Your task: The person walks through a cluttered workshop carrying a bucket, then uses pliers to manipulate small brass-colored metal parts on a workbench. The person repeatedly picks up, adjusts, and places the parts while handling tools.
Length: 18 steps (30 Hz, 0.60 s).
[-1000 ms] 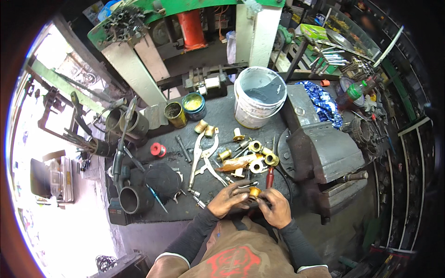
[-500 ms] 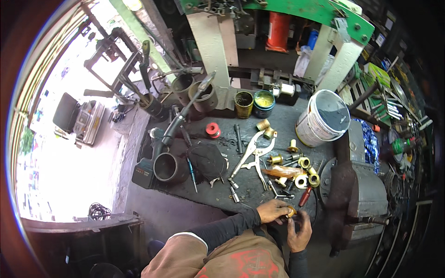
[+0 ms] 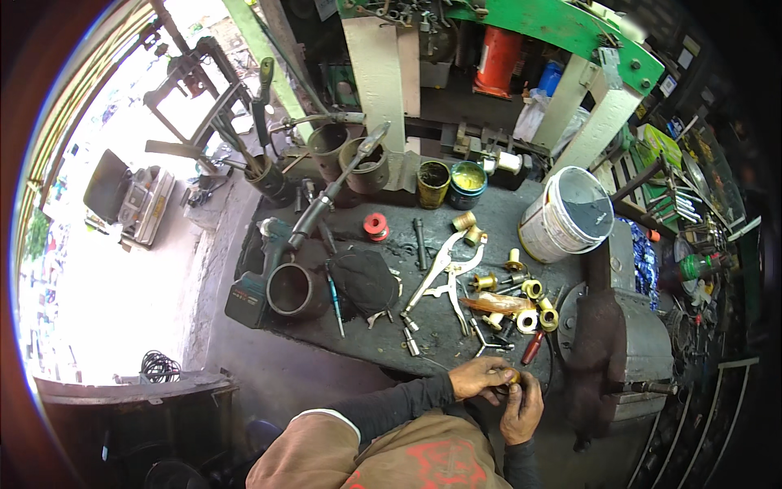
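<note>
Hands together, left hand [image 3: 479, 376] and right hand [image 3: 521, 403] pinching a small brass ring [image 3: 513, 377], dark messy bench [image 3: 383, 326], white bucket [image 3: 566, 213], green frame [image 3: 570, 24].

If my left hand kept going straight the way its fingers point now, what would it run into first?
The left hand points right, at the small brass fitting it already touches together with the right hand. Past that, probably the dark metal machine body, though depth is unclear.

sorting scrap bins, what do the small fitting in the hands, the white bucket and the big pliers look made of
Small fitting: likely brass, yellow metallic gleam. White bucket: looks like plastic, smooth matte wall, stained. Big pliers: probably steel, bare silvery-grey shine.
</note>
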Each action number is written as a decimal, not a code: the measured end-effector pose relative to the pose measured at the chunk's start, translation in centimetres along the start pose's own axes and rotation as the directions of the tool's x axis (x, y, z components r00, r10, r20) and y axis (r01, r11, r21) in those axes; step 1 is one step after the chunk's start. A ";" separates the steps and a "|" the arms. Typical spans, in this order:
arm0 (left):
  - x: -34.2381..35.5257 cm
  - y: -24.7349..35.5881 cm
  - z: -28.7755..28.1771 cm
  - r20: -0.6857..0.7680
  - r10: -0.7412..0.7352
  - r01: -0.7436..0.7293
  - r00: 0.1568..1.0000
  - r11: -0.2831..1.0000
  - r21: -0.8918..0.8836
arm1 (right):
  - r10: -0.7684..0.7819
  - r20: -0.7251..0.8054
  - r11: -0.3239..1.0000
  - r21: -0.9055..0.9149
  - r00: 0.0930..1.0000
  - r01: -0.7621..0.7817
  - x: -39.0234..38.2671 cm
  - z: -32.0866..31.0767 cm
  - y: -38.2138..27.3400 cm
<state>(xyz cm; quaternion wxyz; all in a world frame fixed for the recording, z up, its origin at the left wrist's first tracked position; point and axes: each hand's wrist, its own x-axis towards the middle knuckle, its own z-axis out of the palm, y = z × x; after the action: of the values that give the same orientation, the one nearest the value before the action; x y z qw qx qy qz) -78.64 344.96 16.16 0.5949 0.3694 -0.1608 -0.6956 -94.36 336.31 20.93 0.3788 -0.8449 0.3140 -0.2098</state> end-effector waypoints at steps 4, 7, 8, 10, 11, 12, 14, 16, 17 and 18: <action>-0.8 -0.1 -0.1 0.020 -0.004 0.005 1.000 0.998 -0.065 | -0.019 -0.014 1.000 0.023 1.000 0.020 0.2 0.1 -0.8; -0.8 0.3 0.3 0.036 -0.023 0.026 0.999 0.996 -0.083 | 0.014 -0.007 1.000 0.024 1.000 -0.014 0.3 -0.4 -1.3; -0.9 0.4 0.6 0.016 -0.024 0.025 1.000 0.994 -0.103 | 0.001 -0.036 1.000 0.018 0.999 0.000 0.1 -0.3 -1.0; -0.6 0.4 0.6 0.002 -0.013 0.014 1.000 0.995 -0.104 | -0.008 -0.079 1.000 0.016 0.997 0.009 0.1 -0.4 -1.3; -0.5 0.1 0.8 0.000 -0.009 0.009 1.000 0.993 -0.115 | -0.029 -0.092 1.000 -0.004 0.995 0.029 0.2 -0.5 -1.4; -0.6 0.3 0.8 0.001 -0.014 0.014 1.000 0.992 -0.122 | -0.030 -0.095 1.000 0.003 0.995 0.030 0.4 -0.6 -1.7; -0.9 0.7 1.1 0.000 -0.014 0.014 1.000 0.991 -0.133 | -0.042 -0.105 0.999 0.000 0.994 0.042 0.4 -0.7 -2.2; -0.9 1.4 1.6 -0.001 0.001 -0.001 1.000 0.996 -0.090 | -0.028 -0.114 0.999 0.014 0.993 0.030 0.5 -0.9 -2.1; -0.8 1.4 1.9 -0.008 -0.007 0.007 1.000 0.998 -0.066 | -0.007 -0.117 1.000 0.027 0.993 0.010 0.2 -1.0 -2.0; -0.9 1.6 2.0 0.001 -0.013 0.013 1.000 0.999 -0.050 | 0.013 -0.118 0.999 0.048 0.993 -0.008 0.0 -1.1 -2.0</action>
<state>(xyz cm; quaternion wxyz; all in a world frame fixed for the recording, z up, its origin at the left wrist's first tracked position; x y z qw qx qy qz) -78.89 344.95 18.91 0.5996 0.3552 -0.1410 -0.7032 -94.27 336.74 23.17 0.3806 -0.8202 0.3352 -0.2648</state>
